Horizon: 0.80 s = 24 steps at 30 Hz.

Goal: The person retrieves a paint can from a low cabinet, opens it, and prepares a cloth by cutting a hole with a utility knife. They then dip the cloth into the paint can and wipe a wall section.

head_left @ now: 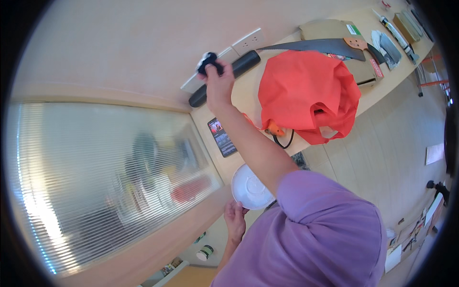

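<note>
My right hand (219,85) is raised at the wall, its fingers closed around a small black object (209,63) with a pale, shiny part. The exact kind of this object cannot be made out. Behind it are white wall sockets (247,41), and a long black cylinder (246,62) lies on the tabletop along the wall. Low in the view, my left hand (234,219) grips the edge of a white, round, shallow dish (249,189) with a ring on its face. My right upper arm hides part of that dish. A phone (222,137) with a lit screen lies between my hands.
A large red cloth bag (306,91) covers the table's middle, an orange item (274,128) and black cord beside it. Farther right lie a handsaw (318,46), cardboard (330,29) and a sealant tube (395,32). A ribbed glass panel (110,167) stands at the left.
</note>
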Available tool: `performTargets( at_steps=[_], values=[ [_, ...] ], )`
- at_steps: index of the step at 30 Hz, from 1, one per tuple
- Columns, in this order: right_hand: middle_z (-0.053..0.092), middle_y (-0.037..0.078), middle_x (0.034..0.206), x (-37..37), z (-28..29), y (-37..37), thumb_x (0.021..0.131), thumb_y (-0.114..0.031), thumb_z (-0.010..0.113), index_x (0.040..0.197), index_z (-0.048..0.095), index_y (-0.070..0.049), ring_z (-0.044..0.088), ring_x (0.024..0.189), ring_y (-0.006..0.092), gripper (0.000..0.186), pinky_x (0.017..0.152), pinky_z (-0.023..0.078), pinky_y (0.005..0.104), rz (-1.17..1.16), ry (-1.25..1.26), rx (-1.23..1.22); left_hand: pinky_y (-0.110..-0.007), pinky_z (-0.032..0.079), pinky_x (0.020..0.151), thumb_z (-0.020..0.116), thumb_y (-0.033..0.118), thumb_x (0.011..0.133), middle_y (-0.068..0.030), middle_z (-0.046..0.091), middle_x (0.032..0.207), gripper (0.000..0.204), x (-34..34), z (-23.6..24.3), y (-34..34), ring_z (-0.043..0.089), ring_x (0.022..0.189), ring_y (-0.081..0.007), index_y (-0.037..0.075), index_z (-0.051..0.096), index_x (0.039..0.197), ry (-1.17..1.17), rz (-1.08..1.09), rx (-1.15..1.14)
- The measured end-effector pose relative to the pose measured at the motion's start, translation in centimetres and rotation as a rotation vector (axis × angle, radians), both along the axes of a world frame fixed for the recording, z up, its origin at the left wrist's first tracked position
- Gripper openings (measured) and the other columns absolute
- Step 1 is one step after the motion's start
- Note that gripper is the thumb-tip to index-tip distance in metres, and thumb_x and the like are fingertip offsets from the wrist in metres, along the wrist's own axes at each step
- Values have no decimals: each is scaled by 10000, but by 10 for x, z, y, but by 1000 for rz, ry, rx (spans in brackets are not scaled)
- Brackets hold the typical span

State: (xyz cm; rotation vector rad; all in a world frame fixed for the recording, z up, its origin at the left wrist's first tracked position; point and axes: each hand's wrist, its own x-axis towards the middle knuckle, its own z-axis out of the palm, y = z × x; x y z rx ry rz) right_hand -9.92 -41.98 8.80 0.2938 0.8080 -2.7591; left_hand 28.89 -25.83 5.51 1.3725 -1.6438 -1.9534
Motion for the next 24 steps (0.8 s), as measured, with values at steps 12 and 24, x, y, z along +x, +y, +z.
performTargets(
  at_steps=[12,24],
  values=[
    [562,126,1341,34,6,230,1016,8,549,1427,436,-64,620,1210,248,433,1008,558,408,1033,-101,-574,-430,449,1147,416,229,1120,-165,540,1483,429,-60,-10,-2,550,1349,-271,-1,450,1481,199,370,60],
    [587,113,1328,-83,-58,299,1025,-30,590,1436,458,18,622,1170,176,435,1022,531,342,1123,-146,-581,-415,552,1038,471,280,1099,-109,646,1376,390,-96,30,98,650,1229,-258,40,520,1402,-23,842,131]
  ],
)
